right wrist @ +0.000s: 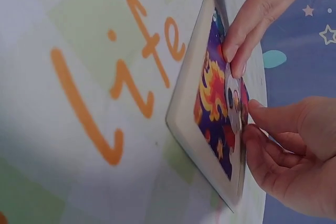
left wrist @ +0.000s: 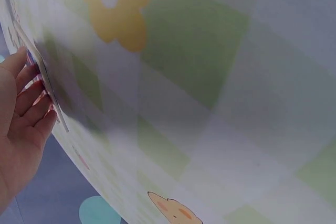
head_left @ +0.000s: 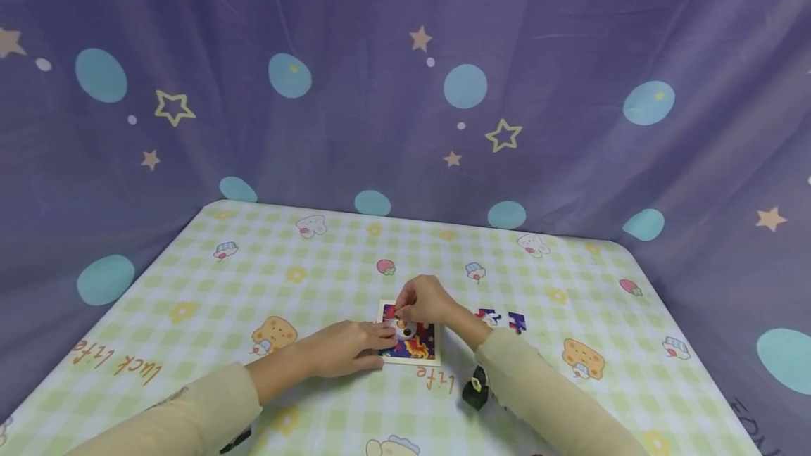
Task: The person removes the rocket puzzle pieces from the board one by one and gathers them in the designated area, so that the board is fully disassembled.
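Observation:
A small jigsaw puzzle (head_left: 415, 349) with a purple, orange and white picture lies in a cream frame (right wrist: 192, 77) on the table. My left hand (head_left: 345, 349) reaches in from the left, its extended fingers resting on the puzzle's left part. In the left wrist view those fingers lie over the frame's edge. At the far part of the puzzle, my right hand (head_left: 426, 300) pinches a reddish puzzle piece (head_left: 390, 312) between thumb and forefinger, right at the picture's surface. The fingers hide much of that piece. Two loose puzzle pieces, one white and red (head_left: 490, 317), one purple (head_left: 517, 322), lie right of the frame.
A green-and-white checked tablecloth (head_left: 304, 393) with printed flowers, cakes and lettering covers the table. Behind it hangs a purple curtain (head_left: 380, 139) with stars and blue dots. A small black object (head_left: 475, 389) shows beside the right sleeve.

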The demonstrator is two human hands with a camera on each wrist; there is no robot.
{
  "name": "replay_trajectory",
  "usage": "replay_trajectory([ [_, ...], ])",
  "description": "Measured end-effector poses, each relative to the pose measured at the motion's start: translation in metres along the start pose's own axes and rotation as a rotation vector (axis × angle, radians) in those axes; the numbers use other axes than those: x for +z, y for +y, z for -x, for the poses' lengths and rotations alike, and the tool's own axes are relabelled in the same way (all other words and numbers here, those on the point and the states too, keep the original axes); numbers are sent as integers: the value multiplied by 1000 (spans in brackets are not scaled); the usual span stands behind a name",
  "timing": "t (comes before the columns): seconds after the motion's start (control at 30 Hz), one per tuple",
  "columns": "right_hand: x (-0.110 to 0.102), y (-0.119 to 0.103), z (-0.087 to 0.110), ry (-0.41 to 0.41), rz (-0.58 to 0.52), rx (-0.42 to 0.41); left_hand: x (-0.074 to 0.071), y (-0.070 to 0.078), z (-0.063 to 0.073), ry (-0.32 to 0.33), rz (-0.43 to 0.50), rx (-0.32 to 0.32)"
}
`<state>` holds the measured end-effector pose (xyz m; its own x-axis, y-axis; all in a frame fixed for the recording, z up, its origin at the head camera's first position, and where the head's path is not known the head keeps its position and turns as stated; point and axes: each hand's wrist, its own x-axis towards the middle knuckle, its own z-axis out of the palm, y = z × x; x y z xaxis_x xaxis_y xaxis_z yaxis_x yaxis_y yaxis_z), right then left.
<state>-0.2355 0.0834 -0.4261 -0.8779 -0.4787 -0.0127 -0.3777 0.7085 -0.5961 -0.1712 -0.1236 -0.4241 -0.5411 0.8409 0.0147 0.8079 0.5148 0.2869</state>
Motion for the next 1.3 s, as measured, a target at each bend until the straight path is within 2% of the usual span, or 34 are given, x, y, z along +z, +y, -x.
replay_trajectory([
  [0.43,3,-2,1,-5,-3,-17,0,2,0,-8,25,-7],
  [0.83,3,-6,-5,-12,0,43,1,-1,-1,12,14,6],
  [1.3,2,-9,-5,1,-37,81,0,-1,-1,1,23,5],
])
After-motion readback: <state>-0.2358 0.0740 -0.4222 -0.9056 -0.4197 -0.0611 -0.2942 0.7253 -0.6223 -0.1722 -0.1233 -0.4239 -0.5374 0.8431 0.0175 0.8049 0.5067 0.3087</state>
